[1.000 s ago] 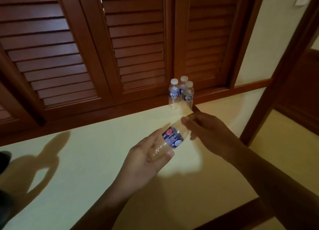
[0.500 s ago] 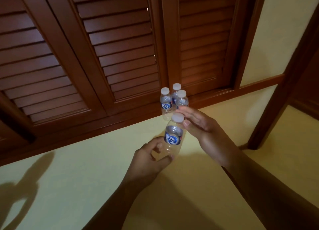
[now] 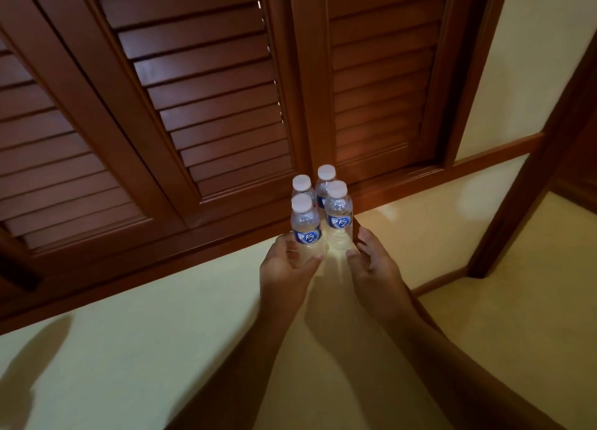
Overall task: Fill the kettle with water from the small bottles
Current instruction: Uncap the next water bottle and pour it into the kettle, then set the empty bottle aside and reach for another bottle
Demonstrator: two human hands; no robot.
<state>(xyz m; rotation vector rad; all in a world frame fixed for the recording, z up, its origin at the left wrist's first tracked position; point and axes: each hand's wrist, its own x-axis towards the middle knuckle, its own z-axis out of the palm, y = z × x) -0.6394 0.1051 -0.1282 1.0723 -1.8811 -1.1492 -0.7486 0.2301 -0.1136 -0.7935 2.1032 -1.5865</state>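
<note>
Several small clear water bottles with white caps and blue labels stand clustered on the pale yellow floor against the wooden doors. My left hand point(image 3: 287, 268) is wrapped around the lower body of the front-left bottle point(image 3: 305, 223), which stands upright. The front-right bottle point(image 3: 338, 213) is beside it, and my right hand point(image 3: 374, 265) sits just right of its base with fingers apart, holding nothing. Two more bottles point(image 3: 326, 174) stand behind. No kettle is in view.
Brown louvered wooden doors point(image 3: 210, 84) rise directly behind the bottles. A wooden skirting board point(image 3: 484, 153) runs to the right, and a dark wooden door frame point(image 3: 523, 203) stands at the right, with a threshold strip beyond my right forearm.
The bottle in my left hand went from tilted to upright and moved forward into the cluster. My right hand came off its cap and dropped beside the front-right bottle.
</note>
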